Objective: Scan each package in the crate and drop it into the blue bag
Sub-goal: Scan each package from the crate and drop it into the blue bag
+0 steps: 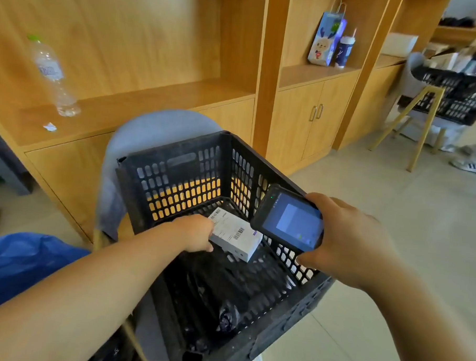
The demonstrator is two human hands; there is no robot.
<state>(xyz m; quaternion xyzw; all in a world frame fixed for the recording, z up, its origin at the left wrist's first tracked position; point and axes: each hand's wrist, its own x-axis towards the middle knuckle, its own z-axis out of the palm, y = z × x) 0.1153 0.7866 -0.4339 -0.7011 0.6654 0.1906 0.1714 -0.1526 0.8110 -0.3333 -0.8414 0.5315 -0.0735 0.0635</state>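
While left grip pinches box in crate; right grip holds scanner; label text blurred

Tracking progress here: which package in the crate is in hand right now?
The white barcode-labelled box, gripped by the left hand; the black bagged packages lie untouched nearer the camera.

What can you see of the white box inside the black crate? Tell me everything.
The white box is a flat rectangular carton, seemingly cardboard, with a shipping label bearing two barcodes on its top face and a small purple mark near one corner. It is tilted inside the black crate, label up. The left grip holds its left end; the scanner in the right grip hovers by its right end. Whether it rests on the crate floor is unclear.
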